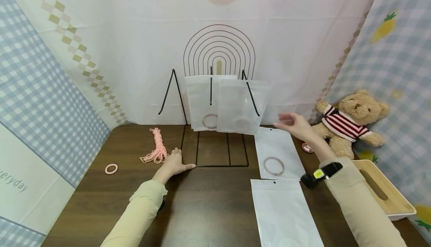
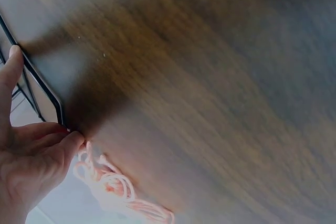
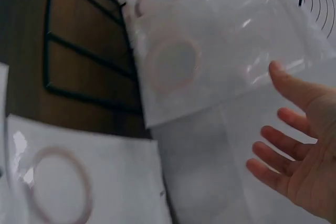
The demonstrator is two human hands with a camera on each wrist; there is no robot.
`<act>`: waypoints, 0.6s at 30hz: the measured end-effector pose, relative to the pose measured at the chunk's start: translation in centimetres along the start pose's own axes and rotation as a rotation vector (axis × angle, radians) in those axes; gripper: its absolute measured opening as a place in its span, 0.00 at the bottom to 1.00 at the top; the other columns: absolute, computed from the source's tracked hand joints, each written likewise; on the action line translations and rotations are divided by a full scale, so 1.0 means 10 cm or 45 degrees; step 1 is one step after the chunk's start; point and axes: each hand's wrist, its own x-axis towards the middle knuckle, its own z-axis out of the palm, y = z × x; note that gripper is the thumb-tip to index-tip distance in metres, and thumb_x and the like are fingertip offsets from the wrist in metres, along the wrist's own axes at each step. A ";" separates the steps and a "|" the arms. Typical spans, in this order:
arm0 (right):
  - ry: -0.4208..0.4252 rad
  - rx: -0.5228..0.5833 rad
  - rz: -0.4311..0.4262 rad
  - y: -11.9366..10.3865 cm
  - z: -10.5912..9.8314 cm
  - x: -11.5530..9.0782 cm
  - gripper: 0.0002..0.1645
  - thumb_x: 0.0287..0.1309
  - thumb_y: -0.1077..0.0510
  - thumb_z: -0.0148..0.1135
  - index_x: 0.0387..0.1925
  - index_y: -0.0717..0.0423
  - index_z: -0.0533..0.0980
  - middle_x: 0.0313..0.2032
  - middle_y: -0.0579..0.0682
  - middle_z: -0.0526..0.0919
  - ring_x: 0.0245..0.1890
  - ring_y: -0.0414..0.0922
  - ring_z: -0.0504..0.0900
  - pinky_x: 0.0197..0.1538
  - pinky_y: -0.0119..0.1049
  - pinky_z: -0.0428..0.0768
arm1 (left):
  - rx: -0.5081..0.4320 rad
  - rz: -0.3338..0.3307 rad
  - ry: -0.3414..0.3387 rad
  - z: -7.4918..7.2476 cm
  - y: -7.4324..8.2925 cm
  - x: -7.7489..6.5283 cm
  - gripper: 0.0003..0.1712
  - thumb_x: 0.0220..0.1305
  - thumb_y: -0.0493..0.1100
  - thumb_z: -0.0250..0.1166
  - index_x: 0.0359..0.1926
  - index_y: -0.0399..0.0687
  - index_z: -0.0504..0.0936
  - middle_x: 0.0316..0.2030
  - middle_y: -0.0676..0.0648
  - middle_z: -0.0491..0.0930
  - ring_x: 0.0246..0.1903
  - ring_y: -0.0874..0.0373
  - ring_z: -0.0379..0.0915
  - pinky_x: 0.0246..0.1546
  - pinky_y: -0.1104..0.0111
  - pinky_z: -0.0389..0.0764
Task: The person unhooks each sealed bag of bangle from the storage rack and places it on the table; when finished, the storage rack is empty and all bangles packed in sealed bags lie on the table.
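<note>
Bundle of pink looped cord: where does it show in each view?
Head: the pink cord bundle lies left of centre, near the left hand.
Left wrist: lower left, beside the left hand.
Right wrist: not in it.
Shared landmark, all three views: the black metal wire rack.

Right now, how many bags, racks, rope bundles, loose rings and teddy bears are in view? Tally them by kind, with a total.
Left hanging bag, right hanging bag, upper flat bag, lower flat bag: 4 bags
Rack: 1
Rope bundle: 1
Loose ring: 1
Teddy bear: 1
Total: 8
</note>
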 end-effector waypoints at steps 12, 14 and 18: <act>0.253 0.180 -0.068 -0.77 -0.03 0.58 0.46 0.54 0.43 0.60 0.69 0.51 0.52 0.63 0.62 0.60 0.63 0.56 0.63 0.61 0.52 0.66 | -0.010 -0.016 0.012 -0.02 -0.02 0.01 0.54 0.50 0.61 0.65 0.61 0.19 0.58 0.62 0.22 0.55 0.64 0.33 0.52 0.62 0.48 0.60; 0.321 0.157 -0.098 -0.77 -0.02 0.61 0.38 0.55 0.47 0.60 0.65 0.55 0.60 0.52 0.60 0.72 0.53 0.50 0.74 0.54 0.42 0.74 | -0.010 -0.020 0.012 -0.01 -0.01 0.01 0.54 0.50 0.61 0.65 0.61 0.19 0.58 0.62 0.23 0.55 0.64 0.33 0.52 0.62 0.49 0.60; 0.403 0.080 -0.163 -0.76 -0.03 0.59 0.25 0.58 0.55 0.58 0.55 0.65 0.71 0.31 0.54 0.83 0.26 0.33 0.79 0.35 0.27 0.78 | -0.018 -0.033 0.009 0.01 -0.02 -0.01 0.55 0.50 0.62 0.65 0.61 0.20 0.58 0.63 0.23 0.55 0.64 0.33 0.52 0.62 0.48 0.60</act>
